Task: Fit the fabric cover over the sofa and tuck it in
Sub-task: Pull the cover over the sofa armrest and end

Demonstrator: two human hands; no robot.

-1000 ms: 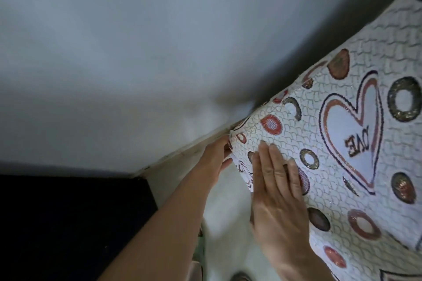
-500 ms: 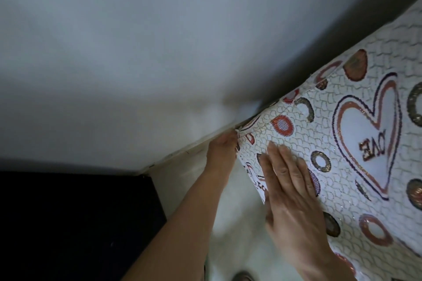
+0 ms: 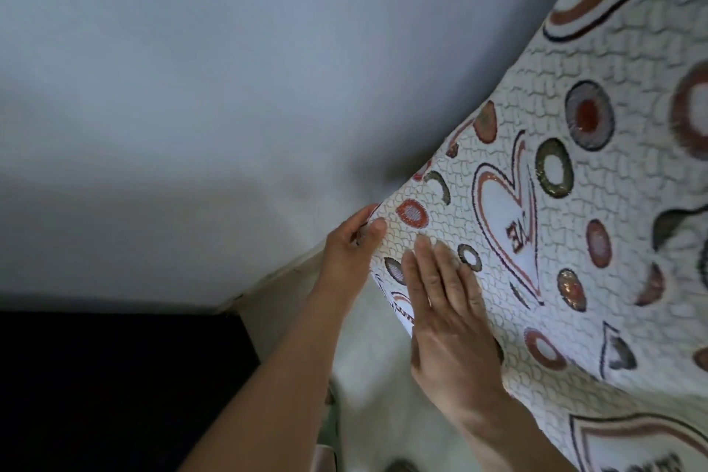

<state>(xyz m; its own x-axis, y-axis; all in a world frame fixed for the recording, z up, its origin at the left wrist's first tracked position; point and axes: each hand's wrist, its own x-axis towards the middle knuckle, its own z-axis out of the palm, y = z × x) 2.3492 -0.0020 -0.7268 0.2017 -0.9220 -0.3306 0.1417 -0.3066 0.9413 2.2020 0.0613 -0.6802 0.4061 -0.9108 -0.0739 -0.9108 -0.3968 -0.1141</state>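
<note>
The white fabric cover (image 3: 544, 211), printed with hearts and coloured rings, lies stretched over the sofa and fills the right side of the view. My left hand (image 3: 350, 247) pinches the cover's corner edge by the wall, thumb on top and fingers tucked behind the fabric. Beside it my right hand (image 3: 446, 312) lies flat, fingers together, pressing on the cover just inside that corner. The sofa itself is hidden under the cover.
A plain grey wall (image 3: 199, 96) runs close behind the sofa's corner. Pale floor (image 3: 367, 368) shows below my arms. A dark area (image 3: 115, 387) fills the lower left. Something dark and rounded sits at the bottom edge (image 3: 400, 467).
The view has moved closer to the cover. My left thumb has come over the top of the corner edge. My right hand stays flat on the fabric near the corner.
</note>
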